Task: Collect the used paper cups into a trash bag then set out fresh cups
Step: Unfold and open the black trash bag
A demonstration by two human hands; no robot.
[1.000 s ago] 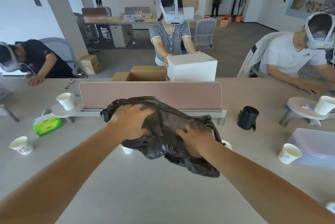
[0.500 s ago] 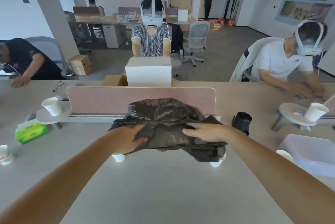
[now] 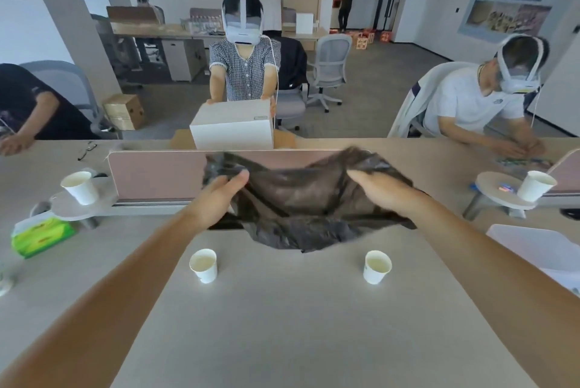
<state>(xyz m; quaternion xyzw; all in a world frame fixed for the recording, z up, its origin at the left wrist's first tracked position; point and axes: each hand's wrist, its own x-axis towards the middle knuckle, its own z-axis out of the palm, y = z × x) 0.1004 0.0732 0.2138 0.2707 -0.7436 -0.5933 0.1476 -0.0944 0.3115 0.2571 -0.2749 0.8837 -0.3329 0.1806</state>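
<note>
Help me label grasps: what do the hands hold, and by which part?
A thin, crumpled black plastic trash bag: the left hand grips its upper left edge, the right hand its upper right edge.

Honestly nothing here is legible. The wall poster (image 3: 514,1) has rows of lines up top that are just blur. The green tissue pack (image 3: 42,235) has a red-and-yellow label, unreadable. There's a tiny chest logo on the white T-shirt (image 3: 470,105) and a small tag on the white box (image 3: 232,130), both too small. Any print on the near right paper cup (image 3: 376,267) is too faint to make out.
</note>
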